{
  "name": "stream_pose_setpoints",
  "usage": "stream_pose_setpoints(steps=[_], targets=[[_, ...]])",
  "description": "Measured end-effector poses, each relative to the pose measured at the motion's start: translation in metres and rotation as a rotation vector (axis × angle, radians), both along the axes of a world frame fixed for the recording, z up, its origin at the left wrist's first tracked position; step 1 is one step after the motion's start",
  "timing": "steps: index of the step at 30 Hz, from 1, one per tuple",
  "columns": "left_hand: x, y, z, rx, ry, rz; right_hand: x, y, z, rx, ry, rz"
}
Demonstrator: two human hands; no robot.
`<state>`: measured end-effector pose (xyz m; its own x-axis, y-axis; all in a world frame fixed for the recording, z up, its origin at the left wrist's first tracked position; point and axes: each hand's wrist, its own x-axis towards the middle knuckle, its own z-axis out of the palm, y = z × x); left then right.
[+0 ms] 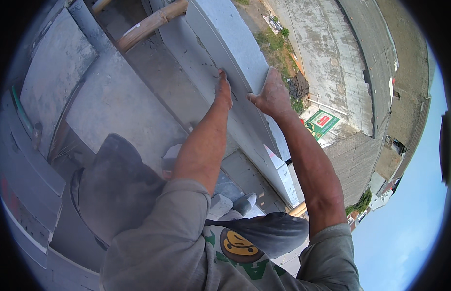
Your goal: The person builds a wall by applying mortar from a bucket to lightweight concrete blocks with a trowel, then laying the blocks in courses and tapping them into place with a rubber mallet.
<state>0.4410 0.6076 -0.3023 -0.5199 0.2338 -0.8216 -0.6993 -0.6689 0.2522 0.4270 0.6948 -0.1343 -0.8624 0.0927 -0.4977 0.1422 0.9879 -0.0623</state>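
A long pale block wall (235, 36), grey on its near face and lighter along the top, runs diagonally past both hands. My left hand (224, 90) is seen edge-on, laid flat against the near face with its thumb pointing up; its other fingers are mostly hidden. Higher on the wall, my dusty right hand (274, 95) clasps the top, its thumb over the near edge and its fingers toward the far side. Below the right hand, a seam separates off a paler block (282, 177) with a pinkish patch.
Bamboo poles (150, 26) cross at the upper left. Grey panels (109, 102) line the left. Broken block pieces (219, 206) lie near my feet. Beyond the wall there is a long drop to a concrete yard (322, 43), a green banner (320, 124) and roofs.
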Motion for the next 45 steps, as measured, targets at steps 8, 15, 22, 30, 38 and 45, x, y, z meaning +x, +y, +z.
stream_pose_setpoints(steps=[8, 15, 22, 30, 38, 45], targets=[[-0.003, 0.000, 0.010, -0.045, 0.004, 0.008, -0.006, -0.004, 0.001, -0.008, -0.028, 0.008], [-0.002, -0.001, 0.018, -0.068, -0.087, 0.067, 0.000, -0.001, -0.003, -0.014, -0.008, 0.025], [-0.001, 0.006, 0.001, -0.067, -0.018, 0.068, -0.003, 0.000, -0.002, -0.030, -0.021, 0.066], [-0.009, 0.008, 0.018, -0.102, -0.015, -0.073, -0.015, 0.010, 0.000, 0.000, -0.053, 0.080], [-0.010, 0.006, 0.017, -0.078, 0.016, -0.003, -0.016, 0.001, -0.001, 0.057, -0.076, 0.132], [-0.007, 0.012, 0.012, -0.048, -0.031, 0.066, -0.016, 0.003, -0.001, 0.056, -0.089, 0.131]])
